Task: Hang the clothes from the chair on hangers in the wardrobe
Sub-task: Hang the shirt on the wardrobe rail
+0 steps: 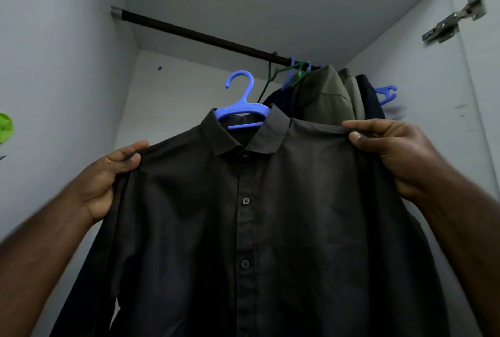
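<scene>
A dark grey button-up shirt (270,214) hangs on a blue plastic hanger (243,109) whose hook sticks up free, below the dark wardrobe rail (194,34). My left hand (108,177) pinches the shirt's left shoulder and my right hand (392,147) pinches its right shoulder, holding the shirt up in front of me inside the wardrobe. The shirt's lower part runs out of the frame.
At the rail's right end hang an olive garment (322,93), dark garments (368,98) and several blue and green hangers (297,71). White wardrobe walls close in left and right. A metal door hinge (454,19) sits top right. A green object (5,126) shows at the left edge.
</scene>
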Action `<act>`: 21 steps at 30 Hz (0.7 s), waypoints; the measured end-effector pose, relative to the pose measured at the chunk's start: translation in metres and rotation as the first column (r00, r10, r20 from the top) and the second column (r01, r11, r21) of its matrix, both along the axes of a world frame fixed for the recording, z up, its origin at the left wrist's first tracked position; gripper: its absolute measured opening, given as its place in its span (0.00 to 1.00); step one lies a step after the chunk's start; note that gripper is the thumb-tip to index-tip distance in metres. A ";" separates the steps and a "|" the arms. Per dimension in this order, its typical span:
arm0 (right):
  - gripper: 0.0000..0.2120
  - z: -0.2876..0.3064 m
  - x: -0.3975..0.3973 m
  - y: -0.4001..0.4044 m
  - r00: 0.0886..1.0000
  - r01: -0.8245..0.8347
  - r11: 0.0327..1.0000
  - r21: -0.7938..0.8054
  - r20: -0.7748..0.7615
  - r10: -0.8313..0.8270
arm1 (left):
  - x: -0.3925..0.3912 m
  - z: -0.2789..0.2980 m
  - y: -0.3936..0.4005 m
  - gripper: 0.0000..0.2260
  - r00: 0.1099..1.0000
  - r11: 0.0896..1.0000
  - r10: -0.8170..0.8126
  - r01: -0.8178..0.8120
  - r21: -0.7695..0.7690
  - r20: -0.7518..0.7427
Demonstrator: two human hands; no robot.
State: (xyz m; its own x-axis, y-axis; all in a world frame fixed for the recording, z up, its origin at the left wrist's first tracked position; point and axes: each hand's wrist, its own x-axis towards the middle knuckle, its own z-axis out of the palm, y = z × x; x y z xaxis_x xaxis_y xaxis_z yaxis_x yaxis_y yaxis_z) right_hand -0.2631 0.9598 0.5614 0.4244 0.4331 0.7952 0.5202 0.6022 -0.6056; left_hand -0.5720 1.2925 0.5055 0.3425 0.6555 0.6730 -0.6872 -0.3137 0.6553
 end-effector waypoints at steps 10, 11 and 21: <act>0.09 0.047 0.004 0.064 0.986 0.164 0.973 0.160 0.001 -0.167 | 0.050 0.063 0.087 0.11 0.998 0.999 -0.025 0.024 0.022 0.053; 0.09 0.056 0.004 0.070 0.978 0.205 0.962 0.180 0.006 -0.209 | 0.056 0.075 0.095 0.11 0.999 0.999 -0.008 0.006 0.034 0.049; 0.07 0.165 -0.004 0.110 0.868 0.474 0.821 0.319 -0.011 -0.497 | 0.123 0.189 0.129 0.15 0.606 0.525 0.789 -0.753 0.398 0.105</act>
State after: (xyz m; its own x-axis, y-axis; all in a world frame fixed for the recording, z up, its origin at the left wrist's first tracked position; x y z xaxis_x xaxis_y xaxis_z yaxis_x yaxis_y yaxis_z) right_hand -0.2670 1.0694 0.7260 0.4541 -0.0797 0.8874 0.8275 0.4068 -0.3870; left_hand -0.4492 1.4215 0.6945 -0.1116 0.3987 0.9103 -0.0104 -0.9164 0.4001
